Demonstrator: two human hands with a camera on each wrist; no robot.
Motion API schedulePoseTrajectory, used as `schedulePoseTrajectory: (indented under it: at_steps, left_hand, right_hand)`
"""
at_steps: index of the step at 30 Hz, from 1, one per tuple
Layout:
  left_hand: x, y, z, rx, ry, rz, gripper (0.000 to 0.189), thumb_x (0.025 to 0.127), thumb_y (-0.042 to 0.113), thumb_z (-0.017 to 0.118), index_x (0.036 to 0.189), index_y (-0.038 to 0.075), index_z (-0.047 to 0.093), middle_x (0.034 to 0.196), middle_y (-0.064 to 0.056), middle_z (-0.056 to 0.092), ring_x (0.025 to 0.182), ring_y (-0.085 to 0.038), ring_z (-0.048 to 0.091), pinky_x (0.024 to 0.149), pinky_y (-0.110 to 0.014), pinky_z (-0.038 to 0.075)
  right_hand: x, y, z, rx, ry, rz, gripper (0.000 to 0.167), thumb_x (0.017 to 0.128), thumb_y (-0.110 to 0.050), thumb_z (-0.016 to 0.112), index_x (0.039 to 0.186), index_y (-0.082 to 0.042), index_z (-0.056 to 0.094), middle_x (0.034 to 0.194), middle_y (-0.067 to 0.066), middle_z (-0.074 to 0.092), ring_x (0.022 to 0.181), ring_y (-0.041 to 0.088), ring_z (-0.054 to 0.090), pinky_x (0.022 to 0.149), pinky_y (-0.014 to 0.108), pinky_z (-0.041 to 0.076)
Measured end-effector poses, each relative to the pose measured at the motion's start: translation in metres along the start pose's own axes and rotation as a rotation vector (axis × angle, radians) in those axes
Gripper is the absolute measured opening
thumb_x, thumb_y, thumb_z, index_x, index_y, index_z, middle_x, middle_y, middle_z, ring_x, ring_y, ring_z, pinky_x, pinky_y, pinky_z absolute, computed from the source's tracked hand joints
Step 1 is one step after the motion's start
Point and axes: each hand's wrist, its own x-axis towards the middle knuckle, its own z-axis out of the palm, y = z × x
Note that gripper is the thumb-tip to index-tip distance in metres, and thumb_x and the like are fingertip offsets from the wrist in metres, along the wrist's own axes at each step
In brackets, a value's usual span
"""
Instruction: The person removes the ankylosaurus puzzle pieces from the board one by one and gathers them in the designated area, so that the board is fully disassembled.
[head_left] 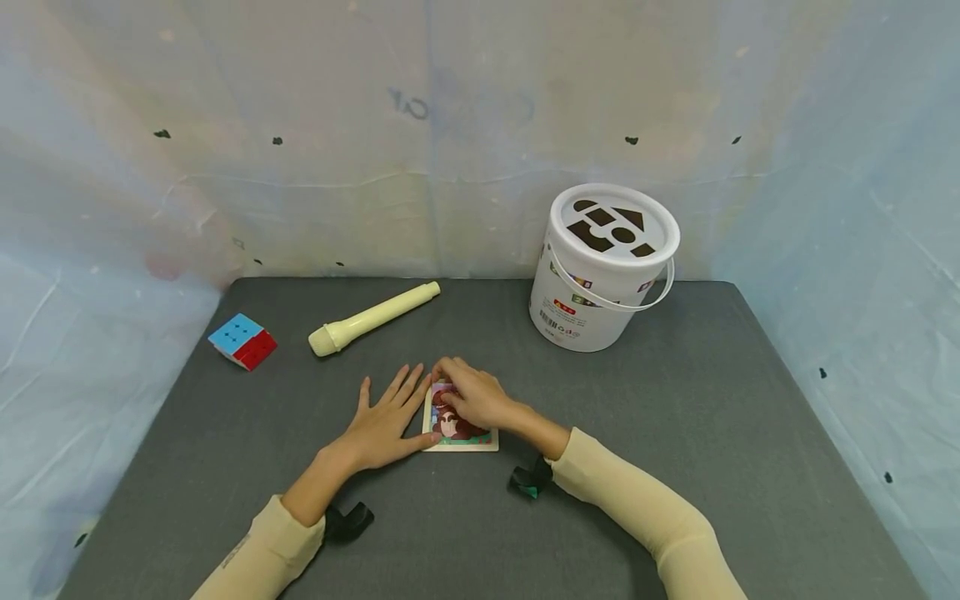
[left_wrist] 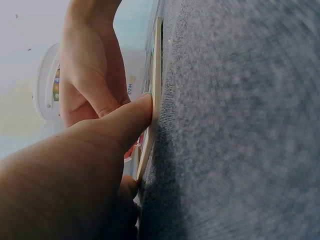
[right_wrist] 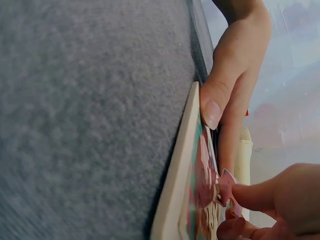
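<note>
A small wooden jigsaw puzzle [head_left: 461,433] with a pale frame and a colourful picture lies flat on the grey table. My left hand [head_left: 384,431] is spread beside its left edge, fingers straight, with the thumb [left_wrist: 137,112] pressing on the near left corner of the frame. Over the upper part of the picture is my right hand [head_left: 480,402]. In the right wrist view, its thumb and fingers pinch a pink puzzle piece [right_wrist: 227,189], which stands tilted up from the board. The right hand hides part of the picture in the head view.
Farther back on the left lie a red and blue cube [head_left: 243,340] and a pale yellow toy microphone [head_left: 375,318]. A white lidded bucket [head_left: 577,292] with a handle stands at the back right. Hanging sheets [head_left: 480,150] enclose the table's back and sides.
</note>
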Motion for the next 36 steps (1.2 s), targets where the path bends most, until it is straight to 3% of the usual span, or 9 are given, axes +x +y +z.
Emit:
schedulePoseTrajectory:
  at_steps: [11,17,22,29,36]
  left_hand:
    - [-0.001,0.001,-0.001,-0.008,0.001,-0.005,0.093,0.094,0.065,0.053,0.162,0.019,0.011,0.167,-0.010,0.007,0.153,-0.032,0.002,0.108,-0.074,-0.008]
    - [-0.001,0.001,-0.001,-0.008,0.002,-0.008,0.093,0.094,0.066,0.052,0.162,0.018,0.011,0.167,-0.010,0.008,0.153,-0.032,0.003,0.108,-0.075,-0.007]
    - [-0.001,0.001,-0.001,-0.009,0.002,-0.009,0.093,0.094,0.066,0.052,0.161,0.016,0.013,0.167,-0.010,0.008,0.153,-0.033,0.004,0.108,-0.075,-0.006]
    - [-0.002,0.001,-0.001,0.005,-0.003,-0.013,0.093,0.093,0.068,0.051,0.160,0.012,0.020,0.167,-0.010,0.007,0.153,-0.032,0.003,0.108,-0.075,-0.006]
    - [-0.002,0.003,-0.002,0.016,0.002,-0.008,0.092,0.094,0.066,0.052,0.160,0.011,0.020,0.167,-0.011,0.008,0.153,-0.033,0.005,0.107,-0.076,-0.004]
  right_hand:
    - [-0.003,0.001,0.004,0.010,0.059,-0.047,0.026,0.097,0.004,0.060,0.121,-0.005,0.055,0.109,0.012,0.061,0.090,0.023,0.060,0.067,0.031,0.047]
    - [-0.005,0.000,0.005,0.007,0.069,-0.054,0.029,0.097,0.003,0.061,0.124,-0.004,0.057,0.114,0.011,0.064,0.094,0.022,0.063,0.071,0.033,0.050]
    - [-0.006,-0.001,0.006,-0.006,0.075,-0.043,0.032,0.095,0.003,0.064,0.125,-0.005,0.058,0.113,0.011,0.065,0.085,0.021,0.062,0.066,0.031,0.048]
    - [-0.005,-0.001,0.011,-0.018,0.100,-0.045,0.035,0.093,0.003,0.066,0.127,-0.004,0.063,0.114,0.010,0.069,0.088,0.021,0.068,0.069,0.033,0.053]
    - [-0.005,-0.003,0.013,-0.024,0.124,-0.011,0.034,0.092,-0.002,0.071,0.126,-0.004,0.065,0.110,0.008,0.070,0.080,0.017,0.066,0.064,0.029,0.051]
